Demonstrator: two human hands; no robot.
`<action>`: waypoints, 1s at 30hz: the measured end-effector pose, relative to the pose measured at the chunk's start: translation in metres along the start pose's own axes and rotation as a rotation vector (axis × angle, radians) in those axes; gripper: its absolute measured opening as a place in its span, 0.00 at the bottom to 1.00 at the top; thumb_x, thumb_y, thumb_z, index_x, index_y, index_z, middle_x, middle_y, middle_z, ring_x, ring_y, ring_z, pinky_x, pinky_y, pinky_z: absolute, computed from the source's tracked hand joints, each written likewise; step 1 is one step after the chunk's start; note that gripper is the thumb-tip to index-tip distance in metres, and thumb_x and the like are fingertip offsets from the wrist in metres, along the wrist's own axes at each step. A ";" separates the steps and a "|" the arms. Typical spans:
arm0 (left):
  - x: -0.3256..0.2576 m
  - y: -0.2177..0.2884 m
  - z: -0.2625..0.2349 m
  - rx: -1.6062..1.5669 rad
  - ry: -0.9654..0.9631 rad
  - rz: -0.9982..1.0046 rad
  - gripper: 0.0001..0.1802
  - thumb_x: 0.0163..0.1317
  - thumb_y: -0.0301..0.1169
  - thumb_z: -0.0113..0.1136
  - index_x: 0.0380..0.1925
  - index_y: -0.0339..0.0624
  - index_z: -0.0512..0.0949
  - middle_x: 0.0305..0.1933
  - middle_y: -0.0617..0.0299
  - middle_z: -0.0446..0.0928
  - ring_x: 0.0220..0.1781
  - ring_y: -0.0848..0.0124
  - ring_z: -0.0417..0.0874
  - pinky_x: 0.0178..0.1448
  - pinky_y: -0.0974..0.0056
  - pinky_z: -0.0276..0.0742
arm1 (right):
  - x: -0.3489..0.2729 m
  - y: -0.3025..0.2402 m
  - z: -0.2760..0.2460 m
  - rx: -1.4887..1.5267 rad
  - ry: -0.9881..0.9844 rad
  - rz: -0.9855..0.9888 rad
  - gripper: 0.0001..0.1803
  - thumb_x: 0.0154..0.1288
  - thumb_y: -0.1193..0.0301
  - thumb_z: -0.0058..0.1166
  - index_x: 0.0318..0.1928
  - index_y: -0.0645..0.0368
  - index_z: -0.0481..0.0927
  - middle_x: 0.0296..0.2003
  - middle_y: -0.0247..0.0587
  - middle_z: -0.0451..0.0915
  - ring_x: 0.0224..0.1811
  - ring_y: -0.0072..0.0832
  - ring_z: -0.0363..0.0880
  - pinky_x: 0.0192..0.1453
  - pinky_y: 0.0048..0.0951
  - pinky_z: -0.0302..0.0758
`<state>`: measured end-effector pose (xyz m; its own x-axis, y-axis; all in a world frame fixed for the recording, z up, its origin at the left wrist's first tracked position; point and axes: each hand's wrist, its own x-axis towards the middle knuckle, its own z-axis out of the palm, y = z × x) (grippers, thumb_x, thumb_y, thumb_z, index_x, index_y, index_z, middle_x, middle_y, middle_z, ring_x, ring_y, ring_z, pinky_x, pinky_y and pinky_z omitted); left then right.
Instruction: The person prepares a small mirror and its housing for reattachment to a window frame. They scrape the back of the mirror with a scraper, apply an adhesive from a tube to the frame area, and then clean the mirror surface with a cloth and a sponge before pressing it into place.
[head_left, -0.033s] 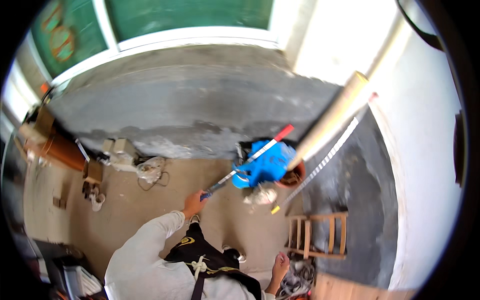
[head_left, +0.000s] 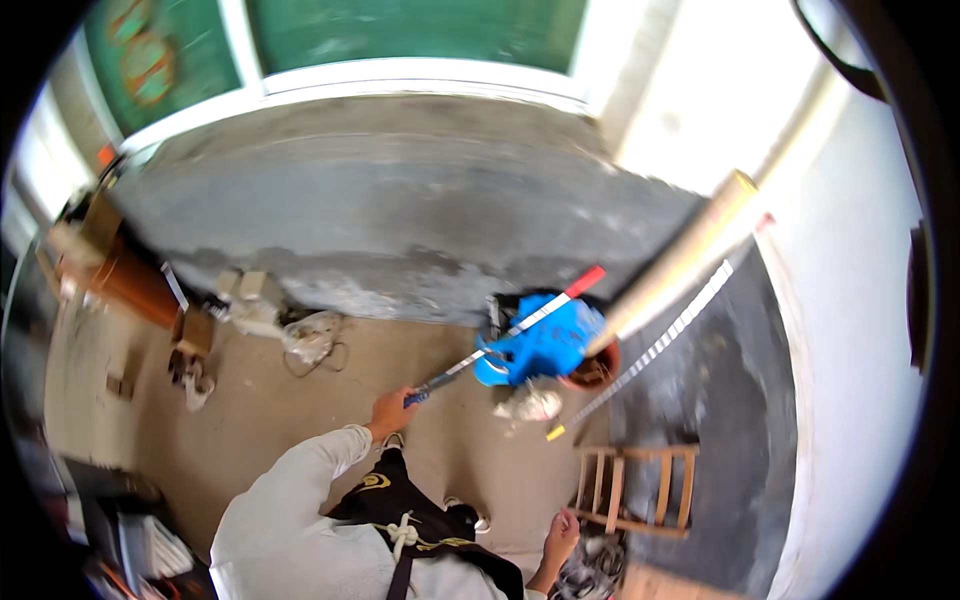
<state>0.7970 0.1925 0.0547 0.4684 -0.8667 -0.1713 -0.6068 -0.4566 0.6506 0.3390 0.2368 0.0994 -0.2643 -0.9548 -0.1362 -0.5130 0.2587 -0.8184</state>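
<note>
One slim stick (head_left: pixel 545 309), white-banded and red-tipped, slanted across the blue bundle (head_left: pixel 562 338); its blue handle sat below and left of the bundle, wrapped in the left hand's (head_left: pixel 392 412) closed fingers. One right hand (head_left: pixel 561 538), loosely curled, hung below the bundle; whether it held anything could not be told. One round reddish pot (head_left: pixel 616 368) and one smooth tan tube (head_left: pixel 676 259) stood right of the bundle. One slatted wooden chair (head_left: pixel 616 490) lay below right of it.

There are two long thin poles (head_left: pixel 546 311), two shoes (head_left: pixel 482 523), one chair (head_left: pixel 614 492).
</note>
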 end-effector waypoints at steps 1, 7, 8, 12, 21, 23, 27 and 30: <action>-0.002 -0.016 -0.010 -0.030 0.003 -0.039 0.17 0.56 0.41 0.63 0.44 0.47 0.79 0.40 0.51 0.83 0.44 0.51 0.83 0.48 0.50 0.77 | 0.008 -0.005 0.017 -0.011 -0.012 -0.036 0.15 0.66 0.72 0.54 0.51 0.66 0.79 0.44 0.45 0.82 0.40 0.31 0.81 0.43 0.28 0.78; -0.009 -0.105 -0.103 -0.213 0.224 -0.221 0.19 0.58 0.45 0.62 0.44 0.47 0.80 0.40 0.52 0.84 0.43 0.53 0.85 0.48 0.52 0.78 | 0.020 -0.101 0.164 0.167 -0.257 -0.098 0.15 0.68 0.72 0.53 0.51 0.67 0.79 0.44 0.45 0.83 0.41 0.28 0.82 0.46 0.26 0.77; -0.010 -0.118 -0.120 -0.229 0.274 -0.248 0.19 0.58 0.45 0.62 0.44 0.47 0.80 0.40 0.52 0.84 0.42 0.54 0.85 0.47 0.53 0.79 | 0.018 -0.120 0.190 0.158 -0.313 -0.128 0.15 0.68 0.72 0.54 0.51 0.67 0.79 0.44 0.46 0.83 0.41 0.29 0.82 0.46 0.26 0.77; -0.018 -0.168 -0.184 -0.358 0.444 -0.377 0.19 0.59 0.43 0.62 0.46 0.46 0.80 0.39 0.51 0.84 0.40 0.55 0.86 0.44 0.55 0.80 | 0.015 -0.189 0.273 0.106 -0.560 -0.384 0.15 0.67 0.71 0.55 0.52 0.63 0.79 0.47 0.44 0.81 0.45 0.29 0.81 0.47 0.27 0.78; -0.120 -0.241 -0.297 -0.223 0.870 -0.644 0.17 0.57 0.36 0.64 0.45 0.44 0.82 0.36 0.52 0.85 0.39 0.56 0.86 0.43 0.58 0.80 | -0.015 -0.319 0.387 0.182 -0.920 -0.520 0.13 0.68 0.72 0.55 0.51 0.61 0.79 0.49 0.40 0.80 0.45 0.28 0.81 0.48 0.28 0.78; -0.126 -0.232 -0.328 -0.192 0.919 -0.659 0.17 0.57 0.35 0.64 0.45 0.43 0.81 0.36 0.52 0.85 0.39 0.56 0.86 0.44 0.58 0.80 | -0.013 -0.322 0.406 0.124 -0.926 -0.601 0.13 0.67 0.72 0.55 0.51 0.62 0.79 0.49 0.41 0.80 0.46 0.28 0.81 0.49 0.27 0.78; -0.098 -0.198 -0.397 -0.166 1.027 -0.529 0.16 0.59 0.32 0.63 0.47 0.41 0.80 0.39 0.50 0.84 0.41 0.55 0.85 0.47 0.59 0.79 | -0.019 -0.346 0.437 0.167 -0.984 -0.610 0.12 0.68 0.72 0.54 0.50 0.63 0.79 0.47 0.39 0.81 0.45 0.27 0.82 0.47 0.24 0.78; -0.037 -0.176 -0.424 -0.193 1.114 -0.368 0.16 0.63 0.30 0.59 0.51 0.41 0.77 0.43 0.50 0.83 0.43 0.58 0.85 0.49 0.60 0.78 | -0.019 -0.386 0.461 0.375 -1.132 -0.116 0.12 0.70 0.70 0.54 0.50 0.62 0.80 0.45 0.37 0.82 0.43 0.26 0.82 0.45 0.23 0.78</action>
<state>1.1584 0.3902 0.2604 0.9525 0.0058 0.3045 -0.2570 -0.5212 0.8139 0.9183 0.0872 0.1611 0.7327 -0.6054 -0.3110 -0.1664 0.2837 -0.9444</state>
